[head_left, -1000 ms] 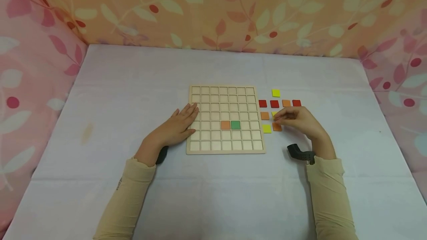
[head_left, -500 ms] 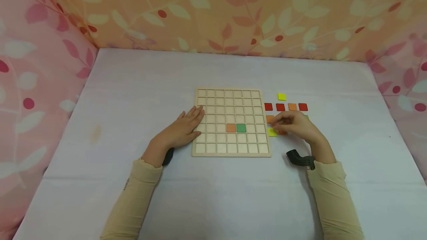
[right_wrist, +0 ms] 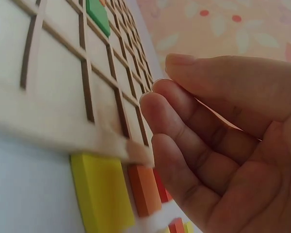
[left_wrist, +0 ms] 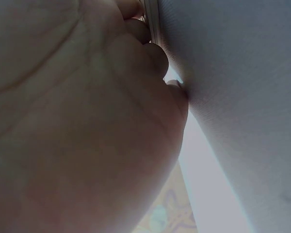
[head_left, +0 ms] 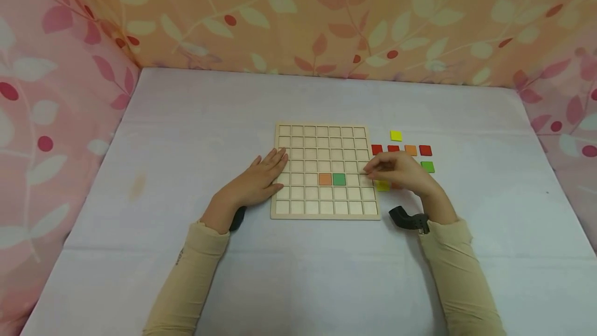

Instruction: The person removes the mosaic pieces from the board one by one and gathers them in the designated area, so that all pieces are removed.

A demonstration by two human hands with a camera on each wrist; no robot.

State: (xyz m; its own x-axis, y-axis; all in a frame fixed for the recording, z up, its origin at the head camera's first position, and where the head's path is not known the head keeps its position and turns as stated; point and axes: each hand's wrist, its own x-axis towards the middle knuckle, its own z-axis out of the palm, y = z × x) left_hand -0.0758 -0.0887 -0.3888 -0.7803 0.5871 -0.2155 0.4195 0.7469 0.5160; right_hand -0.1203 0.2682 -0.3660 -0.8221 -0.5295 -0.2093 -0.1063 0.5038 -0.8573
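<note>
A square wooden grid board (head_left: 298, 141) lies on the white-covered table. In it sit an orange tile (head_left: 325, 179) and a green tile (head_left: 339, 179), side by side. My left hand (head_left: 256, 180) rests with straight fingers on the board's left edge. Over the right edge, my right hand (head_left: 396, 170) hovers with loosely bent fingers. In the right wrist view, thumb and fingertips (right_wrist: 153, 104) are close together and no tile shows between them. Just below them lie a yellow tile (right_wrist: 102, 194) and an orange tile (right_wrist: 145, 189), outside the frame.
Loose tiles lie right of the board, some partly covered by my right hand: a red tile (head_left: 425, 150), a light green tile (head_left: 427, 167) and a yellow tile (head_left: 396, 136) among them. Flowered cloth (head_left: 298, 19) walls the table's back and sides.
My right hand has moved left from among the loose tiles to the board's right edge, uncovering the light green tile. My left hand stays on the board. The head view has shifted slightly.
</note>
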